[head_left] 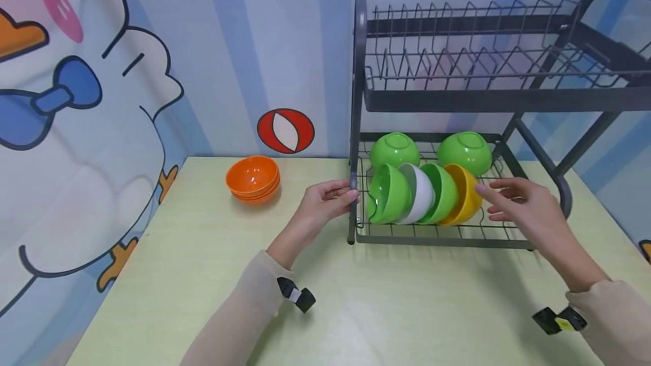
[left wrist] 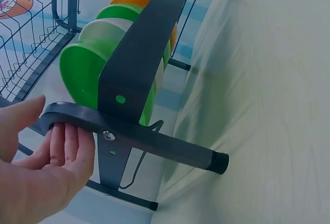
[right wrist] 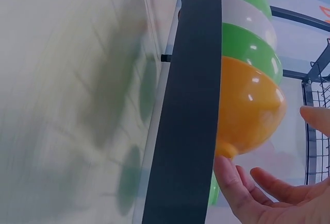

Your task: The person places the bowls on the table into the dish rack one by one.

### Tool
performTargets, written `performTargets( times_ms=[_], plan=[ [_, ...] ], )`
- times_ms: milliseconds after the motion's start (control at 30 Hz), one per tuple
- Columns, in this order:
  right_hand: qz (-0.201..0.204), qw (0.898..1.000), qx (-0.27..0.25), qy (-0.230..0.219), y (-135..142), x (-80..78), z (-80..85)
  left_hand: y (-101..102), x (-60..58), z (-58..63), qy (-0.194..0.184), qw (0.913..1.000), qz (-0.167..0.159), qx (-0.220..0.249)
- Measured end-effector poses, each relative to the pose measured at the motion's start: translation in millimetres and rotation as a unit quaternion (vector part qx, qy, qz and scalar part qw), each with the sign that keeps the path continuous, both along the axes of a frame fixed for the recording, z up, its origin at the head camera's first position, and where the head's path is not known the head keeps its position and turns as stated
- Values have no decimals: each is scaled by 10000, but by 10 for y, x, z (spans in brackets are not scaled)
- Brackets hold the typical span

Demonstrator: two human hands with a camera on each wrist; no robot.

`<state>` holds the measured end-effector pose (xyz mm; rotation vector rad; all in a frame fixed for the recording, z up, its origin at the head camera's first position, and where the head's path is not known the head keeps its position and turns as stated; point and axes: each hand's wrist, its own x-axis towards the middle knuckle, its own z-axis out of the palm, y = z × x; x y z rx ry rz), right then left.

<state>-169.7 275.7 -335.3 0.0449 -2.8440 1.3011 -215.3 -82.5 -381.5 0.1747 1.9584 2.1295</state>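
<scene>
At the right end of the near row on the lower tier of the rack [head_left: 498,100], the yellow bowl [head_left: 469,194], on edge: mouth to the left, foot to the right, mouth-to-foot axis running roughly left to right. Same heading for the middle green bowl [head_left: 446,194], white bowl [head_left: 423,194] and left green bowl [head_left: 395,194], close together in line to its left. Behind, on the far side of the tier, two far bowls [head_left: 464,152], green, mouths down and feet up.

Right hand [head_left: 529,202] open, fingers loosely extended, a fingertip against the yellow bowl's foot. Left hand [head_left: 325,199] curled on the rack's left post [head_left: 356,117].

Bowls round, smooth and glossy, with small ring feet. Rack of dark bars with thin wire, zigzag on the upper tier.

To the left, orange bowls [head_left: 254,177] stacked mouth up on the pale yellow-green table [head_left: 178,275]. Beyond, a blue-striped wall [head_left: 285,44] with a cartoon bird [head_left: 76,185] at left and a red-and-white ball [head_left: 286,131].
</scene>
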Motion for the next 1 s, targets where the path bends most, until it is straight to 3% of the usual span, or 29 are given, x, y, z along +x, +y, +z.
performTargets(
  times_ms=[200,367,600,1000],
  plan=[
    [-131,9999,-56,31,8,58,32,-110,4,41,179,9989,-52,-427],
    [-178,9997,-127,134,17,121,43,-247,17,58,176,9987,-15,-482],
    [-96,9988,-405,274,37,170,15,-437,38,123,20,9964,217,-818],
    [-58,9983,-569,125,17,272,26,-865,67,243,194,9842,654,-1633]
  ],
)
